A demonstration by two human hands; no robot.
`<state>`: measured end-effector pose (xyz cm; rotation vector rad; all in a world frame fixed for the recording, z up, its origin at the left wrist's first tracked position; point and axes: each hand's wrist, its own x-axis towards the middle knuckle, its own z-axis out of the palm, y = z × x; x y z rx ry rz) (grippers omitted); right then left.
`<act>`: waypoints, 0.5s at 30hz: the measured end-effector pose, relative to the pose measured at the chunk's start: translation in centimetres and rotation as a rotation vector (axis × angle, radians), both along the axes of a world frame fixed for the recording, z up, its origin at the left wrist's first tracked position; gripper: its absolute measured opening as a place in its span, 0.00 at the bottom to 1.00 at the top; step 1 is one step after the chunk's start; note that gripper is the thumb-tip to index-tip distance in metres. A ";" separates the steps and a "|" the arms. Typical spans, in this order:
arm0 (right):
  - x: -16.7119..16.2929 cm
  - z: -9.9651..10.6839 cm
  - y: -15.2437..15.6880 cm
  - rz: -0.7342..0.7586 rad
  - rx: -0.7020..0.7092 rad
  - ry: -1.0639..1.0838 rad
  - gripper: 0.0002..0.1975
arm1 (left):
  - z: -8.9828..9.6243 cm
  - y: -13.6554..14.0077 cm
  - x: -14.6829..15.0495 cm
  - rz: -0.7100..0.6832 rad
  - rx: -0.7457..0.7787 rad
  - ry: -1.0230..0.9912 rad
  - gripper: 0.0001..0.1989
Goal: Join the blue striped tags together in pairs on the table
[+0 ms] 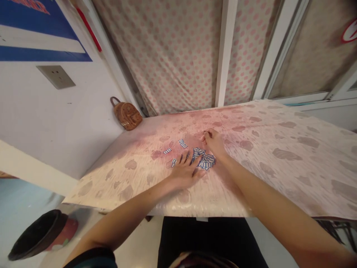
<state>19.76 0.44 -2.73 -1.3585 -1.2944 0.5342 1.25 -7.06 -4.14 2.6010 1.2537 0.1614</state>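
Note:
A heap of small flat white pieces with blue edges [206, 161] lies on the patterned tablecloth [150, 163]. My left hand [185, 172] rests palm down with its fingers spread, the fingertips at the heap's left side and covering part of it. Just beyond the heap, my right hand [214, 143] is closed in a pinch close to the cloth; whatever is between its fingertips is too small to make out. Apart from the heap lie a short row of like pieces [182, 143], another row [167, 151] and a small bit [174, 162] by my left fingers.
A brown mini backpack [127, 115] leans at the table's far left corner against the wall [92, 111]. Behind the table hangs a dotted curtain [178, 56]. A dark-rimmed bin [60, 234] stands on the floor at lower left. The table's near edge runs before my body.

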 end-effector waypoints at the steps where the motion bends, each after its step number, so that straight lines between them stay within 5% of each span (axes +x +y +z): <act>1: 0.0 0.0 0.0 0.001 -0.004 0.002 0.09 | 0.1 0.0 -0.2 0.012 -0.003 0.003 0.37; 7: -0.2 0.1 -0.1 0.011 -0.010 -0.014 0.09 | 1.2 1.2 -1.8 0.244 -0.001 0.042 0.39; 12: -0.1 -0.2 0.1 0.002 -0.013 -0.047 0.09 | 0.7 1.4 -0.6 0.055 0.046 0.023 0.38; 15: 0.0 -0.4 0.2 0.009 -0.018 -0.052 0.09 | 0.7 2.8 0.1 0.079 0.019 0.040 0.38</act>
